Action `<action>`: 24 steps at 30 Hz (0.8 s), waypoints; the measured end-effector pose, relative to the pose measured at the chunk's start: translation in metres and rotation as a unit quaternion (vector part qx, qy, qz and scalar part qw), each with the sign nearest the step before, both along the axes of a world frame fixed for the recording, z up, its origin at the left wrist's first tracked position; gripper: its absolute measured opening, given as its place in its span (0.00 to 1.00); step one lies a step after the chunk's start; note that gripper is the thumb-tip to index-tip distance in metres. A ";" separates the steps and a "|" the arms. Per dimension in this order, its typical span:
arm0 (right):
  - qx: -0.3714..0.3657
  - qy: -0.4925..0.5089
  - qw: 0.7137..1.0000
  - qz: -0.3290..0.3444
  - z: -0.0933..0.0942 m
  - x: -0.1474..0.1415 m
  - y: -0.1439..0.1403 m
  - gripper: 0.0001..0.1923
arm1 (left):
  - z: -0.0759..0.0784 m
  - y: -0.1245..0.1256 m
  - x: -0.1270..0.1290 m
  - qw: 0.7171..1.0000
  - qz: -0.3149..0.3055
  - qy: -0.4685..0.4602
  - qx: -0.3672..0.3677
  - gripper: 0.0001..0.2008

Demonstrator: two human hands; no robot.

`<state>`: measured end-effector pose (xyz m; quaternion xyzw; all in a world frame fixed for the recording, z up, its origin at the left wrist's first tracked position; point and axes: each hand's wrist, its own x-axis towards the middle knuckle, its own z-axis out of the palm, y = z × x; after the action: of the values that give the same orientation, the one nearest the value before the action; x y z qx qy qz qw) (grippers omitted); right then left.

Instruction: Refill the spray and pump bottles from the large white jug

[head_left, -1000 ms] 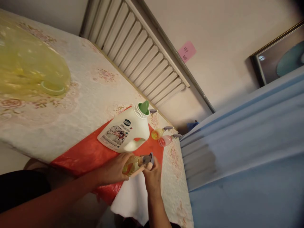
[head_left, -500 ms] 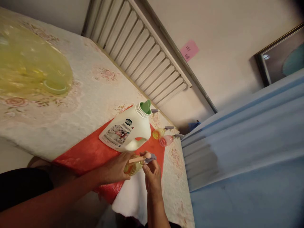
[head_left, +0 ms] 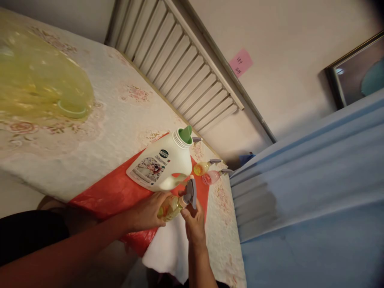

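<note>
My left hand (head_left: pixel 153 212) is wrapped round the body of a small yellow spray bottle (head_left: pixel 170 208). At the bottle's neck, the fingers of my right hand (head_left: pixel 193 220) close on its grey trigger spray head (head_left: pixel 190 194). The spray head sits on the neck with its trigger side toward the right; whether it is screwed tight I cannot tell. Just beyond my hands stands a large white detergent jug (head_left: pixel 159 162), uncapped, with a green spout (head_left: pixel 186 135) in its mouth. Under it lies a red plastic sheet (head_left: pixel 111 188).
Behind the jug stand a yellow spray bottle (head_left: pixel 201 168), a pink spray bottle (head_left: pixel 211 177) and another grey trigger head (head_left: pixel 197 140). A yellow plastic bag (head_left: pixel 39 80) fills the left of the flowered tablecloth (head_left: pixel 114 116). A white cloth (head_left: pixel 168 248) hangs at the near edge. A blue curtain (head_left: pixel 288 224) borders the right.
The trigger head has turned on the bottle's neck: its nozzle pointed left toward my left hand and now points away from me. My right fingers have shifted round it.
</note>
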<state>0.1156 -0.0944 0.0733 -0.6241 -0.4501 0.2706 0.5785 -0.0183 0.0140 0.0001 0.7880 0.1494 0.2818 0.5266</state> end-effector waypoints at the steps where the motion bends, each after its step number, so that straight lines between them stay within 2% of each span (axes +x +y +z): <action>1: 0.003 0.015 1.000 0.015 0.001 0.001 -0.001 0.19 | -0.001 0.000 0.000 1.000 0.000 0.001 0.000 0.38; 3: 0.009 0.036 0.999 0.019 0.001 0.003 -0.001 0.15 | -0.003 0.001 0.001 1.000 0.000 0.004 -0.003 0.39; 6: 0.019 0.052 0.998 -0.007 -0.002 0.004 0.003 0.16 | -0.006 0.001 0.002 1.000 0.001 0.004 -0.009 0.39; 12: 0.032 -0.005 0.997 -0.075 -0.007 -0.004 0.008 0.16 | -0.005 0.001 0.002 1.000 0.005 0.008 -0.011 0.37; 15: 0.015 -0.020 0.998 -0.061 -0.005 -0.009 0.004 0.15 | -0.003 0.001 0.002 1.000 0.006 0.004 0.000 0.36; 19: 0.024 0.018 0.999 -0.021 -0.002 -0.009 -0.001 0.20 | -0.001 0.002 0.001 1.000 0.000 0.001 -0.007 0.36; 24: 0.013 0.040 0.998 -0.049 -0.004 -0.007 0.002 0.15 | 0.001 0.002 0.000 1.000 -0.003 0.002 -0.014 0.38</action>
<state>0.1085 -0.0923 0.0696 -0.6267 -0.3986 0.2612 0.6165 -0.0185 0.0161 0.0009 0.7815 0.1517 0.2768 0.5382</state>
